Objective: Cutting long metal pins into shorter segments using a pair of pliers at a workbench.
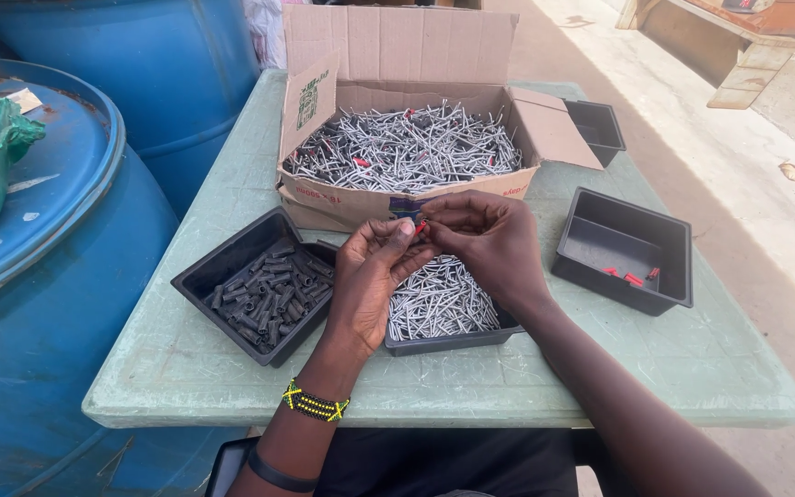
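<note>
Centre frame: left hand (372, 267) and right hand (489, 241) both pinch one small red-tipped pin (421, 226) above the middle tray (443, 342). Cardboard box (397, 198) remains heaped; right-hand tray (622, 241) holds only a few red pieces. Mostly unfinished.

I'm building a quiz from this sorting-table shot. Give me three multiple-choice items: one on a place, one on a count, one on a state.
1. Where is the cardboard box of metal pins?
A. far side of the table
B. on the blue drum
C. on the floor

2. How many black trays are on the table?
A. two
B. four
C. six

3. What are the two hands doing?
A. resting flat
B. pinching a small red piece together
C. lifting a tray

Answers:
1 A, it sits beyond the trays.
2 B, two by the hands, two at right.
3 B, left hand and right hand meet at the red piece.
</note>
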